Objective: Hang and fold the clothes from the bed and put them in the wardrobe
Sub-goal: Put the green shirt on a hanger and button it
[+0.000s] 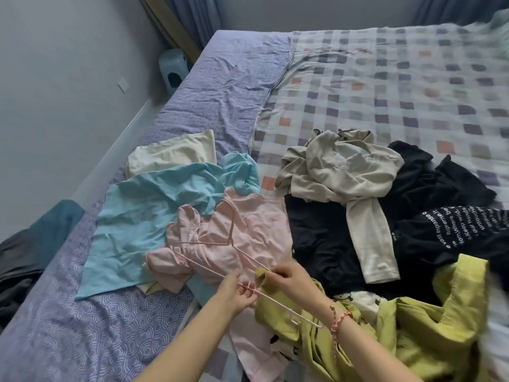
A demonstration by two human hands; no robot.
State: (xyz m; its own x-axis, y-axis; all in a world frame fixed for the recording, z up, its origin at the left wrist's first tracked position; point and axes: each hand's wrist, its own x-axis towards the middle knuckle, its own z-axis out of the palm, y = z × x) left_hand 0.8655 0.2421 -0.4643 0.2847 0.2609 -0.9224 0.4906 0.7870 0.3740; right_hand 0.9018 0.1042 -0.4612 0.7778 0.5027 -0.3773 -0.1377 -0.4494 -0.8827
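A pile of clothes lies on the bed (225, 86). My left hand (237, 292) pinches a thin pink hanger (217, 274) near its middle. Beside it, my right hand (286, 279) pinches a corner of the yellow-green garment (413, 332) right at the hanger. A second pink hanger (203, 244) rests on the pink top (242, 235). To the left are a light blue top (143, 216) and a cream garment (173, 153). A beige hoodie (347, 172) is draped over black clothes (325, 244), one with white lettering (451, 227).
A checked blanket (385, 84) covers the right side of the bed, a purple patterned sheet (82, 312) the left. A pale green stool (173, 70) stands by the wall at the far corner. Dark clothing (24, 255) hangs off the bed's left edge.
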